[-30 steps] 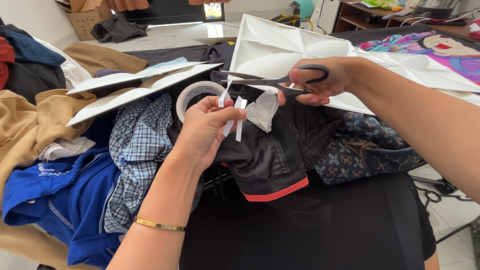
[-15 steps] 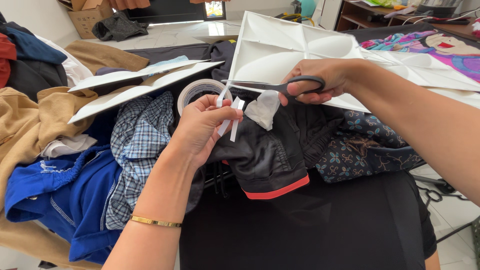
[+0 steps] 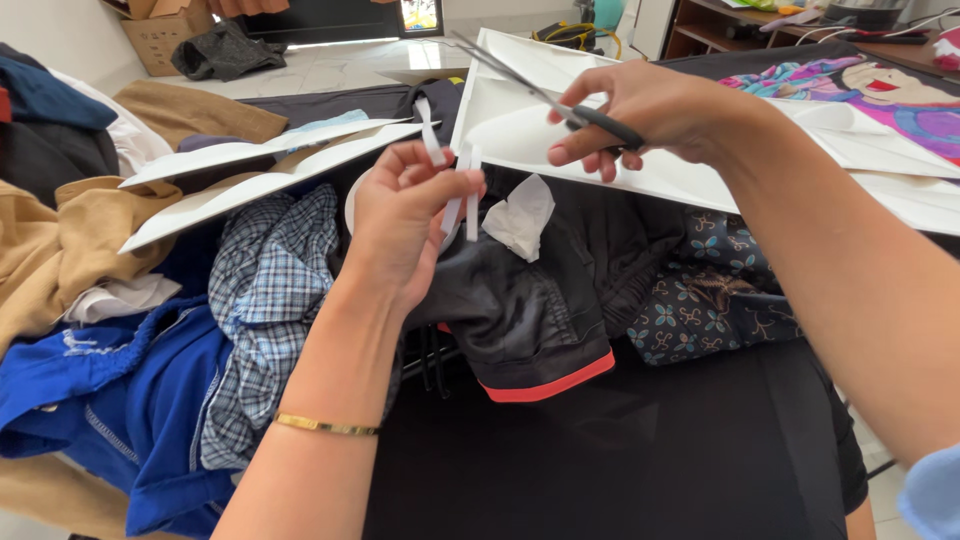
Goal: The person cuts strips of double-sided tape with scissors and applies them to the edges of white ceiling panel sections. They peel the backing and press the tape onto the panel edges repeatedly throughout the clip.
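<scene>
White tape strips (image 3: 455, 195) pinched in left hand (image 3: 405, 235), held up over dark shorts (image 3: 535, 300) on the black tabletop (image 3: 620, 460). Strips look light, floppy, likely sticky; best held by the ends. Right hand (image 3: 650, 110) grips black-handled scissors (image 3: 555, 100), blades pointing up-left, clear of the strips. Tape roll mostly hidden behind left hand. White panels (image 3: 560, 150), plaid shirt (image 3: 270, 290), blue garment (image 3: 110, 390) around.
</scene>
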